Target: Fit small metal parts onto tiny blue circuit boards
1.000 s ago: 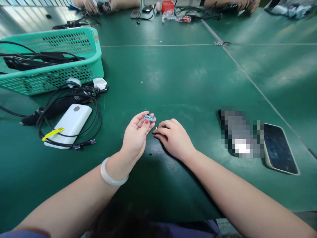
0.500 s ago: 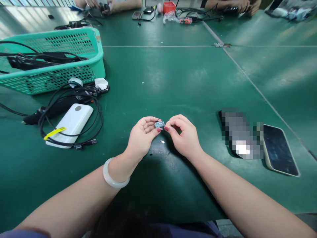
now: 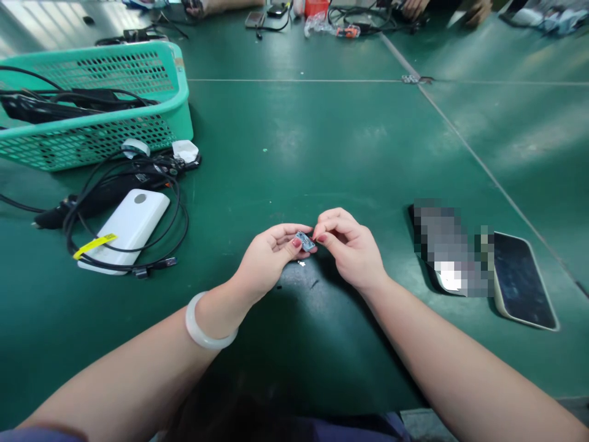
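Observation:
My left hand, with a white bangle at its wrist, grips a small blue-grey part with fine metallic detail between thumb and fingers. The part looks like a small switch housing or circuit piece; its exact kind is unclear. Close against its right end, my right hand has thumb and forefinger pinched together. Whatever that pinch holds is too small to make out. Just below the left fingertips lies a tiny white piece on the green table. A tiny black piece rests nearer to me.
At left stand a green basket of black cables and devices, a white power bank and a coiled black cable. Two phones, one dark and blurred and one pale-edged, lie at right. Other people's hands work across the table.
The blue-grey part has turned so that it slants down to the right, and both hands have shifted slightly right. The view has moved a little. Across the table, other people's hands have moved.

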Demonstrator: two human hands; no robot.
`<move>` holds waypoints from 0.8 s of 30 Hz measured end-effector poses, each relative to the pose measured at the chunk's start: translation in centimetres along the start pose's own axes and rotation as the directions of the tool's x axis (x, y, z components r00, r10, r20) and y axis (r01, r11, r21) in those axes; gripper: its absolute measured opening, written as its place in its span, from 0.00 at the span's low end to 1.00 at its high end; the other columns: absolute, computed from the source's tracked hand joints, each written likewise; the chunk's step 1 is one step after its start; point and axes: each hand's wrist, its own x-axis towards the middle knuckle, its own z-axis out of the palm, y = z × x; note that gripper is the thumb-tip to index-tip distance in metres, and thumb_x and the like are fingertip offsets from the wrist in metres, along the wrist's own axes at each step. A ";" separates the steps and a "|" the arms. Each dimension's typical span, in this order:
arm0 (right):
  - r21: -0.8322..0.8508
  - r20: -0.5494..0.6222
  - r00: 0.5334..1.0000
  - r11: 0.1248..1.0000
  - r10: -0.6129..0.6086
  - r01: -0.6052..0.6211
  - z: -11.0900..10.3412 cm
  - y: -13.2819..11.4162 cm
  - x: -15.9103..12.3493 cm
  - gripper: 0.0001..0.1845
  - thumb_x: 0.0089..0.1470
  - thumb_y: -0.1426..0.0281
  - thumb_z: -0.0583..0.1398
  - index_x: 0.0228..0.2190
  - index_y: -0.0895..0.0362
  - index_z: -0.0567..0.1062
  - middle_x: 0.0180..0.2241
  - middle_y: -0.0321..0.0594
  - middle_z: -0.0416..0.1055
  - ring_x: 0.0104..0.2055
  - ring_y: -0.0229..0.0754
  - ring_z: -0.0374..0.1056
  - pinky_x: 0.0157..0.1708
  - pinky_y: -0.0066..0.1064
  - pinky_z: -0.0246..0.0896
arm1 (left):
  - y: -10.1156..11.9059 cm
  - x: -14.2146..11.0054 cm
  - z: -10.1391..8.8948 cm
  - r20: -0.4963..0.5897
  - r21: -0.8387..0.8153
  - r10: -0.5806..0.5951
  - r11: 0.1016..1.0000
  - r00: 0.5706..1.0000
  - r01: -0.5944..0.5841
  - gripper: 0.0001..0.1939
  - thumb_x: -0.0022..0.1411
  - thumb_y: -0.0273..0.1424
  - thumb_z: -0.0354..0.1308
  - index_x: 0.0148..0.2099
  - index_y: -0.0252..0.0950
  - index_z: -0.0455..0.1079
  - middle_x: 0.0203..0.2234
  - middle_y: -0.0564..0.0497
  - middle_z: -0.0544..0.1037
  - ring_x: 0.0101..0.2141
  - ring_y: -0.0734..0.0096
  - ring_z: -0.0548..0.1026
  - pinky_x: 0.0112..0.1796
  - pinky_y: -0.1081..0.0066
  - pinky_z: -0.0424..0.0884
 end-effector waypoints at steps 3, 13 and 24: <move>-0.002 0.061 0.998 1.000 -0.018 0.018 -0.3 0.0 0.0 0.07 0.52 0.70 0.61 0.24 0.53 0.76 0.31 0.37 0.66 0.35 0.39 0.63 0.38 0.35 0.63 | -0.1 0.0 -0.1 0.047 -0.026 -0.010 1.000 0.999 0.011 0.16 0.54 0.37 0.66 0.43 0.34 0.75 0.32 0.47 0.81 0.33 0.71 0.79 0.38 0.69 0.75; -0.016 0.116 0.991 0.997 -0.074 0.076 -0.6 0.3 0.0 0.07 0.51 0.72 0.62 0.24 0.50 0.79 0.32 0.36 0.66 0.37 0.39 0.64 0.40 0.36 0.63 | -0.1 0.0 -0.1 0.083 -0.070 -0.049 0.996 0.995 0.055 0.15 0.52 0.37 0.67 0.40 0.34 0.74 0.30 0.49 0.81 0.30 0.73 0.79 0.37 0.70 0.74; -0.331 0.191 0.980 0.937 -0.049 0.112 -0.7 0.2 -0.8 0.03 0.49 0.71 0.66 0.30 0.53 0.80 0.31 0.36 0.72 0.34 0.39 0.67 0.35 0.34 0.65 | 0.5 0.7 -0.3 -0.201 -0.347 -0.056 0.938 0.978 -0.018 0.05 0.60 0.22 0.56 0.38 0.33 0.72 0.31 0.51 0.79 0.34 0.74 0.79 0.41 0.72 0.74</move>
